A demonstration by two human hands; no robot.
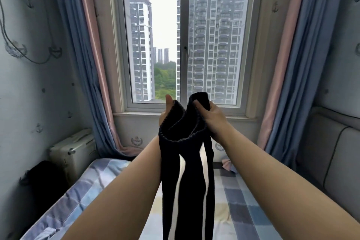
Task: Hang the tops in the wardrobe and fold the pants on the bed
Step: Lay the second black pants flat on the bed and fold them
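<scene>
A pair of black pants (pixel 187 177) hangs in the air over the bed (pixel 239 200), its legs dropping out of view at the bottom edge. My left hand (pixel 165 113) grips the left side of the ribbed waistband, thumb up, mostly hidden behind the fabric. My right hand (pixel 211 117) grips the right side of the waistband, bunched between fingers and thumb. The two hands are close together at chest height in front of the window. The wardrobe and any tops are out of view.
The bed has a blue, white and yellow checked sheet. A window (pixel 185 45) with blue and pink curtains (pixel 85 54) is straight ahead. A beige appliance (pixel 74 152) and a dark bag (pixel 44 179) stand on the left. A padded headboard (pixel 327 152) is on the right.
</scene>
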